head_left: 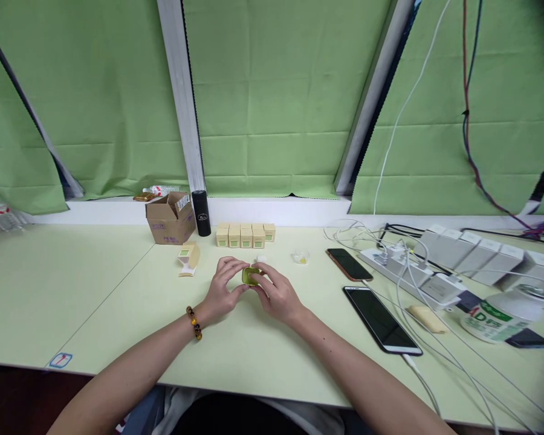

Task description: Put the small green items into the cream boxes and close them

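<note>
Between my two hands, above the middle of the table, is a small green square container (250, 277). My left hand (222, 290) grips its left side with fingers and thumb. From the right, my right hand (275, 291) holds it too, with fingertips over its top. A small white object (261, 259) lies just behind the container, partly hidden, and I cannot make out its kind. An opened cream carton (188, 260) lies left of my hands. Behind them stands a row of small cream boxes (240, 235) with green labels. A small clear plastic piece (300, 257) with something yellow in it lies to the right.
At the back left stand an open cardboard box (170, 219) and a black bottle (201, 213). Two phones, one nearer (381, 319) and one farther (349, 264), lie right, beside a power strip (412, 279) with tangled white cables. A white bottle (503, 314) lies far right.
</note>
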`<state>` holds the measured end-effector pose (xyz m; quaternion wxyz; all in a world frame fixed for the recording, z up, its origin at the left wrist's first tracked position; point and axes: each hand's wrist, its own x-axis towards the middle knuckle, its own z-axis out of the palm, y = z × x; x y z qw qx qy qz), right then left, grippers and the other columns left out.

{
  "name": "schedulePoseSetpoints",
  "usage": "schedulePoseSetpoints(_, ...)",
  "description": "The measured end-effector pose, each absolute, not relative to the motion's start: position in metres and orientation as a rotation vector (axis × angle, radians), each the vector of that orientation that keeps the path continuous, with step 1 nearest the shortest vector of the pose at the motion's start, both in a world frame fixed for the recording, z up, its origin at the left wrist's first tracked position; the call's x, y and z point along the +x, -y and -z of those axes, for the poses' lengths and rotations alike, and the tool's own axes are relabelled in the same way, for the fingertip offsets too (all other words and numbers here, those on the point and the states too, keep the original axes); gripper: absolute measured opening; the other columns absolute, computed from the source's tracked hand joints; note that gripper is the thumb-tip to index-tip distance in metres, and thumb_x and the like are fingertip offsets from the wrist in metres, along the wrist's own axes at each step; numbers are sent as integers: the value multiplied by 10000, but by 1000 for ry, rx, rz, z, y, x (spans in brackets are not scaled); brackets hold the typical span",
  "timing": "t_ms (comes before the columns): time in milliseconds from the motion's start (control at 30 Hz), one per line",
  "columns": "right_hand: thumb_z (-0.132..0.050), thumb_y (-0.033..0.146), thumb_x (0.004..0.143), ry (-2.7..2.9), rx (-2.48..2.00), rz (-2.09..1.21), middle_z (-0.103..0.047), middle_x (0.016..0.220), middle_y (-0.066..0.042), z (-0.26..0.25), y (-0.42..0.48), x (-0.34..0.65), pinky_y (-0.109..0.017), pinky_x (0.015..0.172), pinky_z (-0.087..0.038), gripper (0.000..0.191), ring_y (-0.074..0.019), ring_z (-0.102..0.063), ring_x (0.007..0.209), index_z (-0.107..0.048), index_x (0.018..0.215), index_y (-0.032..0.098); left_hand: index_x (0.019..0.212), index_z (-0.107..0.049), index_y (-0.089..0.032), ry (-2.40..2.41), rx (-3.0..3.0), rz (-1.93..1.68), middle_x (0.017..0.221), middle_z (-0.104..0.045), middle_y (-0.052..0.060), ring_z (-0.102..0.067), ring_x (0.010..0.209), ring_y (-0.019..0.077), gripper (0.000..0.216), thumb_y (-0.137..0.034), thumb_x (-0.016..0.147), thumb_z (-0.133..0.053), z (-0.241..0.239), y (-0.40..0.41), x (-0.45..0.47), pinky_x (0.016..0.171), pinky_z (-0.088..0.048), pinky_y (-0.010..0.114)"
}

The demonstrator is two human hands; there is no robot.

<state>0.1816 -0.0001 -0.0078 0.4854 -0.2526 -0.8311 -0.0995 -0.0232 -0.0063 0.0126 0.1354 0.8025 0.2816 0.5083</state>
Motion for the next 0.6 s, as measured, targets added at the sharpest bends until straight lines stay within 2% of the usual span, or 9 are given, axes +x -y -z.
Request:
schedulePoseSetpoints(267,-462,153,1026,2058,-607,268,-649,1202,-161,0,2,178,-402,702,-601,292,-259,-665,951,-617,1257,242,1308,-653,-262,-833,2311,-1515,1226,-679,121,-490,1250,304,381,-268,932,-714,-12,7,-23,1060,-471,548)
schedulePoseSetpoints(467,-513,152,1010,2021,-581,235,-642,1272,-155,5,0,181,-418,767,-617,277,-263,-682,994,-635,1237,254,1313,-654,-260,-845,2304,-1504,1231,-682,117,-485,1251,297,386,-268,932,-716,-12,7,-23,1064,-468,537)
schedulePoseSetpoints(600,-500,144,1006,2022,-571,249,-645,1277,-158,5,-1,180,-427,734,-617,291,-274,-685,994,-644,1227,267,1308,-657,-261,-855,2305,-1524,1222,-688,119,-494,1242,306,389,-279,926,-722,-10,6,-23,1063,-465,560)
